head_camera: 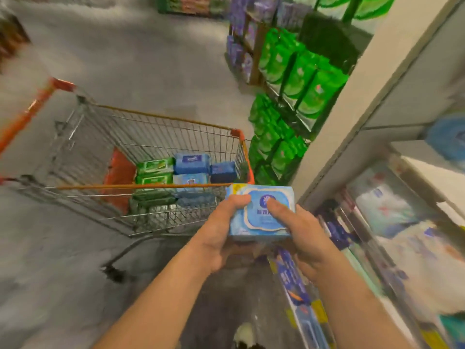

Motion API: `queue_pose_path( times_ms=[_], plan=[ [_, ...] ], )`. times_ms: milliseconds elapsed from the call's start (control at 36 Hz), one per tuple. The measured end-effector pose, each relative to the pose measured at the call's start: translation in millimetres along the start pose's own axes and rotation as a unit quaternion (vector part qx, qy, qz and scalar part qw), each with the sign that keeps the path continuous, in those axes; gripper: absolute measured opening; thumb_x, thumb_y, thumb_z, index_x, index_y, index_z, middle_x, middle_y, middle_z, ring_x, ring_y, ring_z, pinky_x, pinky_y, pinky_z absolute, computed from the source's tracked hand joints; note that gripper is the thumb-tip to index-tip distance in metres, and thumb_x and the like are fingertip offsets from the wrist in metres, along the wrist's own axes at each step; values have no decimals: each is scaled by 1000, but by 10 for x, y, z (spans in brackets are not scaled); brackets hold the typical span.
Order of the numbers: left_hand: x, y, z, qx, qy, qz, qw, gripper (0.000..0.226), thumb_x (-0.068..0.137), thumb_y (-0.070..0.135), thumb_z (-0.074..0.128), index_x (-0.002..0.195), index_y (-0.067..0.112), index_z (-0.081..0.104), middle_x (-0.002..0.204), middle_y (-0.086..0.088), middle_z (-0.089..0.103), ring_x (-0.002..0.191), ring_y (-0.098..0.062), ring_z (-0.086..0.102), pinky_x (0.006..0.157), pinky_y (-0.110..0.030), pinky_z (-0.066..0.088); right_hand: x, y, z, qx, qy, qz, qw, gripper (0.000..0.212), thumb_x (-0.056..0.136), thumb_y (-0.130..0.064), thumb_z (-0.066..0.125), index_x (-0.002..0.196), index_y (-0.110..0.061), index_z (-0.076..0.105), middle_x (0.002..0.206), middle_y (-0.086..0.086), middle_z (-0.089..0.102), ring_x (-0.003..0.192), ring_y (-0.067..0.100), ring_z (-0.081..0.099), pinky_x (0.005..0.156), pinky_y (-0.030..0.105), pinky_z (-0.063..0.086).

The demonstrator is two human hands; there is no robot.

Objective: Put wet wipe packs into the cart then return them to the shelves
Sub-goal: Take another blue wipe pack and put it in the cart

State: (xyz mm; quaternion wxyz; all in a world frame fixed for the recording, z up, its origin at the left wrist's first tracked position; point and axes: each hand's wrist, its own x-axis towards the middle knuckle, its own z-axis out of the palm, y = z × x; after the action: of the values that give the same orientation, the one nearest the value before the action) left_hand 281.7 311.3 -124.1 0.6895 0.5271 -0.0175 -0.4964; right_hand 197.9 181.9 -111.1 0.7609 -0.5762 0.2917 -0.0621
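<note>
A light blue wet wipe pack (261,222) is held in front of me with both hands. My left hand (221,235) grips its left side, thumb on top. My right hand (302,238) grips its right side, thumb pressed on the label. The pack hovers just right of the near right corner of the wire shopping cart (105,137). Inside the cart lie several packs: green ones (154,172) on the left, blue ones (192,163) in the middle and a dark blue one (222,171) on the right.
Shelves (392,79) stand on my right, holding blurred white and blue packs (402,222) low down. Green bags (297,71) fill a rack beyond the cart. The cart has an orange handle (27,114). Grey floor (138,59) stretches to the left and ahead.
</note>
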Motion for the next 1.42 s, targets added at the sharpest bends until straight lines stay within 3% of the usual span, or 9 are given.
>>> queue_pose_path(
  times_ms=[83,306,528,778,889,1056,1139,1250,1417],
  plan=[
    [177,137,-224,7,38,-4,999,33,88,45,59,70,30,83,80,-2,78,61,-16,72,55,-24,58,335,19,131,16,0,26,1000,47,79,-31,71,117,-4,70,103,15,77,81,25,76,61,30,59],
    [862,635,-621,50,106,9,993,47,79,40,72,120,16,72,110,-6,78,99,-22,76,88,-37,60,1399,-22,265,-6,-56,44,997,48,79,-32,77,121,-9,71,110,12,77,103,31,73,93,45,57],
    [1941,1207,-744,84,179,-23,980,45,92,57,63,120,23,71,105,-1,80,102,-24,75,97,-43,57,2652,-210,182,-32,-48,61,996,72,60,-48,92,121,-17,68,109,6,77,101,26,75,98,52,55],
    [2842,1378,-1103,73,201,-24,977,62,70,61,80,119,23,72,113,-1,78,111,-26,71,107,-53,50,3672,-168,241,-95,-38,83,991,53,75,-44,85,120,-23,67,111,-1,77,99,16,74,91,40,57],
    [3187,1296,-1304,68,199,-47,977,36,86,49,77,113,24,74,109,2,79,109,-22,72,109,-52,48,4009,-29,229,-103,-39,121,987,33,86,-30,79,117,-22,71,108,-1,78,101,19,74,93,42,56],
    [3829,1001,-1676,72,189,-115,972,103,48,79,86,129,18,66,122,2,73,112,-15,69,105,-37,51,4528,291,174,-119,-4,179,977,29,86,-22,77,114,-24,70,102,-4,77,81,-1,73,61,15,53],
    [4089,900,-1810,77,177,-147,970,63,74,60,83,116,15,67,106,3,75,85,-5,70,77,-22,52,4772,536,165,-130,15,218,967,42,70,-31,83,110,-22,74,100,-2,79,97,16,74,90,35,58],
    [4628,492,-2179,93,191,-161,964,114,33,79,86,124,14,67,116,-3,76,100,-17,70,91,-35,54,5124,922,154,-143,65,249,956,69,48,-41,80,113,-19,71,102,2,77,91,22,74,80,34,57],
    [5167,277,-2441,97,191,-180,960,68,60,50,88,114,13,71,110,-5,77,96,-21,75,92,-41,59,5562,1478,147,-107,142,259,949,77,46,-43,74,118,-16,68,103,6,77,85,21,75,67,30,58]
  ],
)
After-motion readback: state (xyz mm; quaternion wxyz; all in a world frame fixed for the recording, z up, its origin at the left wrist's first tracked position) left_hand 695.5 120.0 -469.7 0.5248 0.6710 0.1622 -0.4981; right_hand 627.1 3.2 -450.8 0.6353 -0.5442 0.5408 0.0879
